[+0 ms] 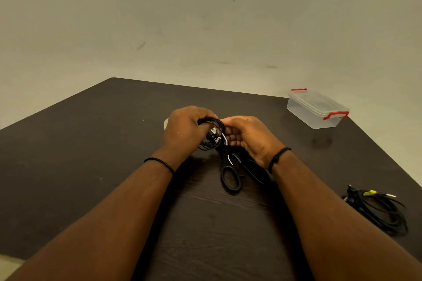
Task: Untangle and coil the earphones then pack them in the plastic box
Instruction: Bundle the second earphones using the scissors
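Left hand: fingers curled round black earphones, coiled bundle held just above table. Right hand: fingers bent, tips pinching cable at bundle's right side. Black scissors: flat on table, directly below bundle, partly under right wrist. Plastic box: lid on, red clips, well right of bundle. Second coiled cable: far right of bundle, nearer viewer.

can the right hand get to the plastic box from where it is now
Probably yes. The plastic box sits lidded to the far right, with bare table between it and the right hand. That hand is busy on the earphones, though.
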